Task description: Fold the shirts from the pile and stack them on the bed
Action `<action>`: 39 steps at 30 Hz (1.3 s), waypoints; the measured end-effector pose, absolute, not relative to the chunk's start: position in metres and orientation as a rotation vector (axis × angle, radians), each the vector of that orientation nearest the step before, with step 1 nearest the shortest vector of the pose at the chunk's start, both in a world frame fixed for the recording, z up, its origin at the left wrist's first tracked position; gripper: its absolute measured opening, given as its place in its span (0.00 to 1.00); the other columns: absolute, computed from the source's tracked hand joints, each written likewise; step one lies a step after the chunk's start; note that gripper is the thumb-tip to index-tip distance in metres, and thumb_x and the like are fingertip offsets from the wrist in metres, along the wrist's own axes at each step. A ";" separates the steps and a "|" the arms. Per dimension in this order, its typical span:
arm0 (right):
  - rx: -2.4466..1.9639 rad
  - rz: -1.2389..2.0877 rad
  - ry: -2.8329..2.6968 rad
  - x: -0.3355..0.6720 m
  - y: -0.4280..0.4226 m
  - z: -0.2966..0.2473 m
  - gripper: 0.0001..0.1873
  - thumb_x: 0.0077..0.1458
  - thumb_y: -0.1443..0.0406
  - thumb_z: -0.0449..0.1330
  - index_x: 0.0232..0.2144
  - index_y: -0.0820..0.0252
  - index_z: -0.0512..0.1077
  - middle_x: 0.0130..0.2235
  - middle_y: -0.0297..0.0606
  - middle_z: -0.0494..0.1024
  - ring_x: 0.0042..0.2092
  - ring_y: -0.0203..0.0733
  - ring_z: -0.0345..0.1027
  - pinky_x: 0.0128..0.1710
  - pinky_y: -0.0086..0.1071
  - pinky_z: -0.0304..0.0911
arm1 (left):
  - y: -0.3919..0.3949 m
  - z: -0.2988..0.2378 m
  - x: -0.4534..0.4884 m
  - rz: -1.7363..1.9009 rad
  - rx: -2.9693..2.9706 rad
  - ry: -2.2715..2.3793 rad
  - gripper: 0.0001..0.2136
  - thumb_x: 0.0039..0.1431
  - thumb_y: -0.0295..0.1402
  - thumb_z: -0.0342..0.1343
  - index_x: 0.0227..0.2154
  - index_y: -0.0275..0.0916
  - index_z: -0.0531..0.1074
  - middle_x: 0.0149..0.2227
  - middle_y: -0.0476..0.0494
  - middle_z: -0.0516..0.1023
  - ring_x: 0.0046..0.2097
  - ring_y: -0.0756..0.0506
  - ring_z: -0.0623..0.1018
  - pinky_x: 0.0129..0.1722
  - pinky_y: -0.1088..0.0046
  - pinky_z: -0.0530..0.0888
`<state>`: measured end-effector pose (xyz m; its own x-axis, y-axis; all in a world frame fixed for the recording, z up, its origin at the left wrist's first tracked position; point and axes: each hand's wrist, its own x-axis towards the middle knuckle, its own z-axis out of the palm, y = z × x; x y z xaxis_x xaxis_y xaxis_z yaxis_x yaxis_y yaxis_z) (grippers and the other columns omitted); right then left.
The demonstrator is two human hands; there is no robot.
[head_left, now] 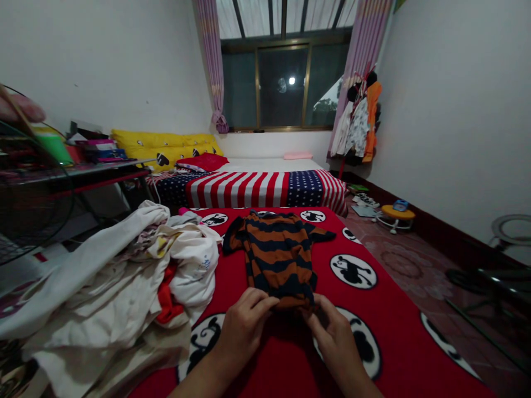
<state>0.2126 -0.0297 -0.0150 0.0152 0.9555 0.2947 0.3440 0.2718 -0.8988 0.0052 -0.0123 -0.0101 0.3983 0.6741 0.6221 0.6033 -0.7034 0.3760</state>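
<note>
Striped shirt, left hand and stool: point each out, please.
Striped shirt (280, 251), head view: middle of the body.
Left hand (245, 319), head view: back of the hand.
Stool (392, 214), head view: yellow seat.

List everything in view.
striped shirt: 1, brown/navy, on blanket
blanket: 1, red, foreground
clothes pile: 1, mostly white, left
bedspread: 1, red/white/blue, far bed
cushion: 1, yellow, back left
pillow: 1, red, by cushion
window: 1, brass, back
curtains: 2, purple, flanking window
hanging clothes: several, white/orange, back right
stool: 1, yellow, right floor
desk: 1, greyish, left
desk items: several, mixed, left
left hand: 1, bare, pinching shirt
right hand: 1, bare, pinching shirt
</note>
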 end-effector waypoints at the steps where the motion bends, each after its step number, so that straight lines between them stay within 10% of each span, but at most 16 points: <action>1: -1.222 0.819 -1.427 0.214 -0.029 -0.010 0.10 0.56 0.59 0.56 0.38 0.58 0.71 0.40 0.41 0.78 0.43 0.46 0.72 0.42 0.35 0.67 | -0.011 -0.004 0.002 1.268 2.525 1.170 0.12 0.62 0.23 0.49 0.44 0.41 0.72 0.37 0.44 0.75 0.40 0.47 0.74 0.38 0.72 0.73; 9: -1.347 0.790 -0.746 0.272 0.001 -0.012 0.20 0.42 0.51 0.62 0.35 0.56 0.73 0.37 0.38 0.80 0.45 0.50 0.73 0.44 0.39 0.69 | 0.009 0.013 -0.048 1.682 1.843 1.675 0.06 0.62 0.32 0.52 0.36 0.39 0.73 0.32 0.48 0.78 0.33 0.49 0.77 0.31 0.76 0.71; 20: -1.467 0.766 -1.137 0.275 -0.008 -0.008 0.36 0.38 0.50 0.67 0.49 0.57 0.67 0.46 0.44 0.78 0.47 0.52 0.72 0.48 0.43 0.67 | -0.036 0.000 0.024 1.007 2.398 0.912 0.13 0.61 0.26 0.51 0.47 0.42 0.71 0.43 0.43 0.76 0.44 0.48 0.75 0.44 0.75 0.71; 34: -0.997 1.287 -1.406 0.207 -0.056 0.008 0.25 0.52 0.61 0.61 0.52 0.55 0.63 0.55 0.43 0.72 0.56 0.46 0.66 0.55 0.40 0.61 | -0.026 -0.005 0.032 0.964 1.394 0.995 0.17 0.56 0.45 0.56 0.33 0.33 0.75 0.30 0.45 0.78 0.35 0.44 0.76 0.36 0.72 0.72; 39: -1.128 1.175 -1.146 0.226 -0.044 0.009 0.24 0.49 0.56 0.64 0.47 0.57 0.66 0.39 0.40 0.79 0.40 0.44 0.74 0.37 0.34 0.68 | -0.026 -0.004 0.019 1.013 1.205 1.011 0.13 0.52 0.42 0.57 0.29 0.34 0.75 0.27 0.46 0.77 0.31 0.45 0.76 0.32 0.74 0.71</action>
<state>0.2256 -0.0444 0.0092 0.0433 0.9976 0.0545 -0.0797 0.0578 -0.9951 0.0188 -0.0256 -0.0040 0.2414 0.9683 -0.0644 -0.0661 0.0826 0.9944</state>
